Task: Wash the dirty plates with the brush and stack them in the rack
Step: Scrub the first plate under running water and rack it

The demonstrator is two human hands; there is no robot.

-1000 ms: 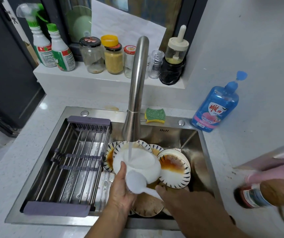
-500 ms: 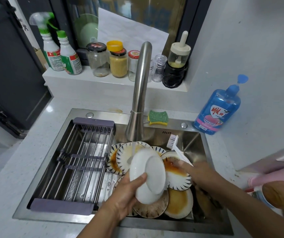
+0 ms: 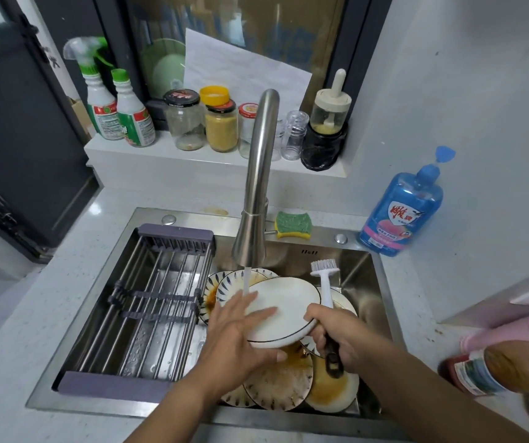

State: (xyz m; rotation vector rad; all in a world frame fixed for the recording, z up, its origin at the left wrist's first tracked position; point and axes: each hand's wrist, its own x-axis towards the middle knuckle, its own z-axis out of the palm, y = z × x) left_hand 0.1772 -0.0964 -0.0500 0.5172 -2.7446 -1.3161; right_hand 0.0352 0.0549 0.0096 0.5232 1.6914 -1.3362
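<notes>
White plate (image 3: 284, 302) in left hand (image 3: 240, 334) — right hand (image 3: 340, 330) half-hides brush (image 3: 324, 276) handle.

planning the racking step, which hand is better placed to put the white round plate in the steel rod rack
Left. The left hand grips the white round dark-rimmed plate, fingers on top, thumb beneath, and the steel rod rack lies on its side. The right hand is gripping the white-headed dish brush.

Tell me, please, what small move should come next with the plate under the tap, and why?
Probably tip the brush down onto the plate: the right hand grips its handle with bristles upright behind the plate, while the left hand holds the plate under the running water.
</notes>
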